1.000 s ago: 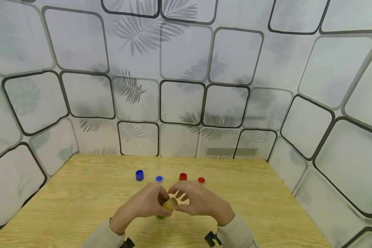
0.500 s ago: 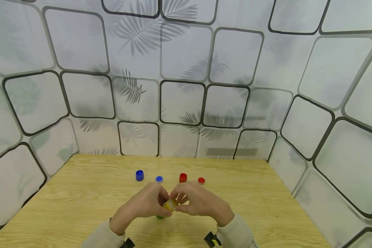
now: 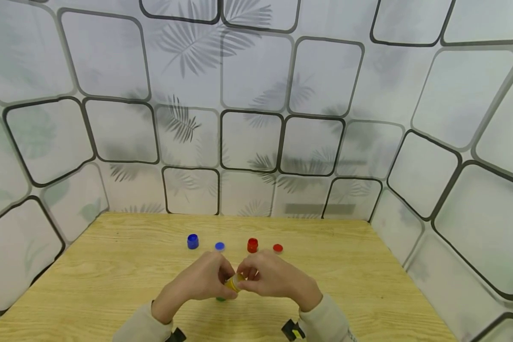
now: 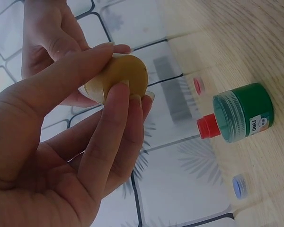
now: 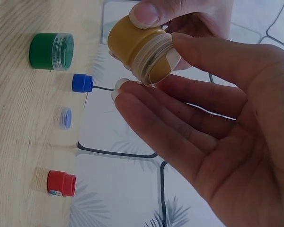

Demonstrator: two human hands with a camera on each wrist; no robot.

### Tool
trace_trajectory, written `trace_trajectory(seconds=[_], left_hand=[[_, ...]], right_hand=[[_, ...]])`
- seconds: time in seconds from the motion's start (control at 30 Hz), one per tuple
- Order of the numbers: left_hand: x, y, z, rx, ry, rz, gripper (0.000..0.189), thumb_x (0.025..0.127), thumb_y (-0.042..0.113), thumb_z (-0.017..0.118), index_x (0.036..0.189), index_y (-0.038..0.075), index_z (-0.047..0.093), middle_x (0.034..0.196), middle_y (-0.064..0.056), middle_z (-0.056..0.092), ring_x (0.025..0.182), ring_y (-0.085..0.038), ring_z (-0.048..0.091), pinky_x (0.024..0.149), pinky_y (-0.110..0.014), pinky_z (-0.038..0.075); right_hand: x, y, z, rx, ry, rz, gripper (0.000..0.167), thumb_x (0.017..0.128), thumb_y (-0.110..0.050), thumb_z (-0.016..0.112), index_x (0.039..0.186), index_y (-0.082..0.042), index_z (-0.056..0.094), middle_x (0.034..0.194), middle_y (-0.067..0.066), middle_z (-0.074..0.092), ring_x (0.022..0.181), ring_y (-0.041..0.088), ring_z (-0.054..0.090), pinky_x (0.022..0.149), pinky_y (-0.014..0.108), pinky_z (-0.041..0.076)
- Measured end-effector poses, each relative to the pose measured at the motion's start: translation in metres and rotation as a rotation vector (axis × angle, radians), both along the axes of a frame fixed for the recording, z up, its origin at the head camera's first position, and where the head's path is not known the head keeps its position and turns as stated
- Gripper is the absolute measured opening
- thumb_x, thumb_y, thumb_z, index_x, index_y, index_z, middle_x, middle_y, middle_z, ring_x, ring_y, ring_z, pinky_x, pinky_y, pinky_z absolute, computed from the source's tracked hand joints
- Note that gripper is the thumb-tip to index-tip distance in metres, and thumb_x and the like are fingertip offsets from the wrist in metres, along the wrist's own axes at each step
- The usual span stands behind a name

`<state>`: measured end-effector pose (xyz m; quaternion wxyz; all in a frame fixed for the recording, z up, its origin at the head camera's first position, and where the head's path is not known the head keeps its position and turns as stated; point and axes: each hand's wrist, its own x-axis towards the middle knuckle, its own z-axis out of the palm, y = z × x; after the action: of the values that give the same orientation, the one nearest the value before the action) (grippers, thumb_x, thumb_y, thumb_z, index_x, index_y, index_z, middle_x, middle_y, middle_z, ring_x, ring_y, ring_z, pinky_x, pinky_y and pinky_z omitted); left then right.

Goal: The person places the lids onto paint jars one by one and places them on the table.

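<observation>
My left hand (image 3: pixel 205 275) holds a small yellow paint jar (image 4: pixel 124 74) by its body, tilted with its top to the right. My right hand (image 3: pixel 273 278) pinches the ridged clear lid (image 5: pixel 152 57) at the top of that jar; the right wrist view shows one fingertip on the rim and other fingers along its lower side. Below the hands stands a larger green paint jar (image 4: pixel 248 112) with a clear ridged top, mostly hidden by the left hand in the head view.
Farther back on the wooden table (image 3: pixel 333 270) stand an uncapped blue jar (image 3: pixel 192 241) and an uncapped red jar (image 3: pixel 252 245). A blue lid (image 3: pixel 220 246) and a red lid (image 3: pixel 278 248) lie beside them. Patterned walls (image 3: pixel 256 142) rise behind and at both sides.
My right fingers have drawn closer together round the top of the yellow jar. The left hand and the jars on the table have stayed in place.
</observation>
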<state>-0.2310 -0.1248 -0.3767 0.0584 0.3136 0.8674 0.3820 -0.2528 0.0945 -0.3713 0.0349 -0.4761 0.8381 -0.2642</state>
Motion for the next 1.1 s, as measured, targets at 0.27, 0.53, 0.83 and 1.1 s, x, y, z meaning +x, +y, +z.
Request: trace_trajectory(seconds=[0.27,0.53,0.83,1.1], left_hand=[[0.0009,0.0004,0.0011,-0.003,0.004,0.008,0.012,0.076,0.01,0.09,0.083,0.008,0.081,0.068,0.006,0.068,0.058,0.0,0.056,0.054,-0.019,0.049],[0.0008,-0.0001,0.0018,-0.003,0.001,0.009,0.011,0.077,0.011,0.089,0.082,0.007,0.08,0.068,0.005,0.069,0.058,-0.001,0.057,0.054,-0.02,0.05],[0.0002,-0.0034,-0.0009,0.013,-0.001,0.015,0.015,0.076,0.011,0.09,0.086,0.006,0.081,0.072,0.003,0.073,0.061,-0.001,0.062,0.057,-0.02,0.053],[0.0005,-0.0033,0.0001,0.023,-0.01,0.011,0.014,0.076,0.01,0.09,0.086,0.005,0.081,0.073,0.001,0.075,0.061,-0.001,0.063,0.057,-0.02,0.053]], right_hand=[[-0.0001,-0.0003,0.0003,0.012,-0.013,-0.012,0.015,0.097,-0.02,0.073,0.107,-0.008,0.077,0.094,0.003,0.078,0.075,-0.005,0.066,0.069,0.01,0.053],[0.0002,0.0039,0.0029,0.052,-0.113,-0.062,0.034,0.1,-0.027,0.069,0.127,-0.006,0.068,0.11,0.01,0.077,0.084,0.003,0.073,0.074,0.013,0.056],[0.0004,0.0032,0.0041,0.016,-0.089,0.0,0.028,0.096,-0.013,0.073,0.123,-0.008,0.069,0.119,0.005,0.074,0.097,0.013,0.074,0.082,0.021,0.06],[-0.0009,0.0018,0.0025,0.008,-0.072,0.008,0.028,0.095,-0.008,0.074,0.123,-0.007,0.07,0.119,0.005,0.075,0.096,0.013,0.074,0.084,0.022,0.06]])
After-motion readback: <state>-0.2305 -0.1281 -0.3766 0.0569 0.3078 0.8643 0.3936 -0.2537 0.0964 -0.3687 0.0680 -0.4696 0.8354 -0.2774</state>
